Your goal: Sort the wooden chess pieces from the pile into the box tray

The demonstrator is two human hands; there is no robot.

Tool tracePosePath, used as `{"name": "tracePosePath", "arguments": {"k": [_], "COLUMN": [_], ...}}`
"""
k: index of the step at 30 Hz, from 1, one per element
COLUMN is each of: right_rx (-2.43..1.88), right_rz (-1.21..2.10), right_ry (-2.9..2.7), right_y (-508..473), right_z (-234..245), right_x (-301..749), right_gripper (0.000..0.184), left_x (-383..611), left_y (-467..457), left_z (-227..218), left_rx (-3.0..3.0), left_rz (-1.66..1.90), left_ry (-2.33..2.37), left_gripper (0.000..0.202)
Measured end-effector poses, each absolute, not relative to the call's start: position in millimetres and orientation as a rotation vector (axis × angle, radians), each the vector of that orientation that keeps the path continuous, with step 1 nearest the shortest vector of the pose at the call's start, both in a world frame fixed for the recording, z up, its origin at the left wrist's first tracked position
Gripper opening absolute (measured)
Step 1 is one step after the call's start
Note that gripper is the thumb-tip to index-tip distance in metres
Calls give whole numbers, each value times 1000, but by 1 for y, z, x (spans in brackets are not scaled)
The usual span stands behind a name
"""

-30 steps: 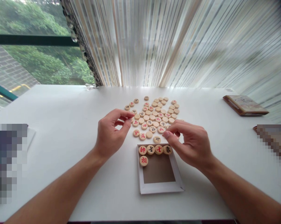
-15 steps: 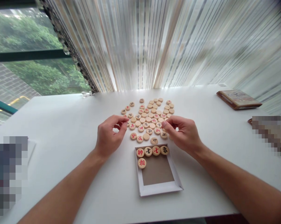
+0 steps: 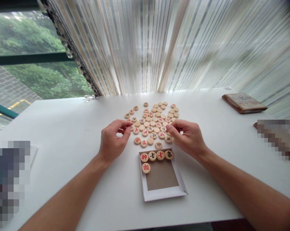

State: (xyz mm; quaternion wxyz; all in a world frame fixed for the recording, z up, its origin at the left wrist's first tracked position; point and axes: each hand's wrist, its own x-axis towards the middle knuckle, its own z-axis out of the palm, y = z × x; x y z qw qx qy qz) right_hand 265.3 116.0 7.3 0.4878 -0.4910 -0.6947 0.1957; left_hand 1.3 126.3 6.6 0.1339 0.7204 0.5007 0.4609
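Presently, the left hand (image 3: 115, 138) and right hand (image 3: 188, 136) flank the scattered round pieces (image 3: 150, 129) on the bench (image 3: 70, 128), fingers (image 3: 123, 123) bent, tips close together; whether gripping anything, I cannot tell.

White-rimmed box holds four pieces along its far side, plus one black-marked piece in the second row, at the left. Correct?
One slip: the second-row piece is marked in red, not black, as the head view shows. The four pieces along the far side of the box are right.
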Motion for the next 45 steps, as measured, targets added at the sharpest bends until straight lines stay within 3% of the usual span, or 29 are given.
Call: {"name": "tracePosePath", "arguments": {"k": [45], "right_rx": [-1351], "right_rz": [588], "right_ry": [-1637], "right_y": [121], "right_z": [3], "right_x": [271], "right_gripper": [41], "left_x": [2], "left_y": [129], "left_z": [2], "left_rx": [1929], "left_rz": [1309], "left_ry": [1493], "left_gripper": [15]}}
